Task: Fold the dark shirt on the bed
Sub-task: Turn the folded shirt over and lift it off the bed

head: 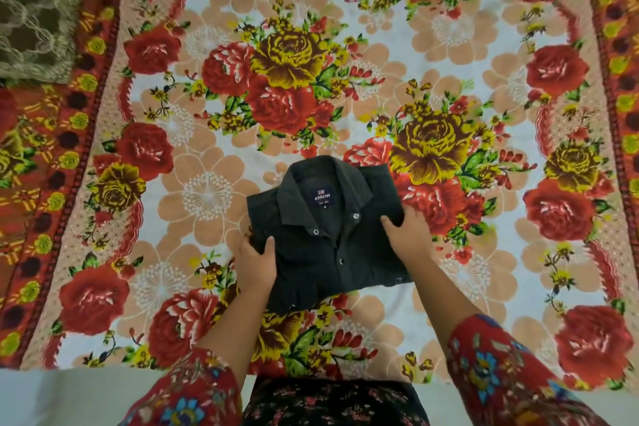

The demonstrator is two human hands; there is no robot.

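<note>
While one dark shirt (pixel 321 249) lies folded, two hands (pixel 254 261) (pixel 409 232) grip its sides.

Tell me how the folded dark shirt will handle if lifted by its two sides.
Probably floppy: the dark shirt is thin creased cloth, so its middle would likely sag between the left hand and right hand. Folded layers may slip open.

Bright, even light across the bed (pixel 397 55), all red and yellow roses on white. Red patterned border (pixel 52 156) down both sides, a brown lace-patterned cushion (pixel 34 10) at the far left corner.
</note>
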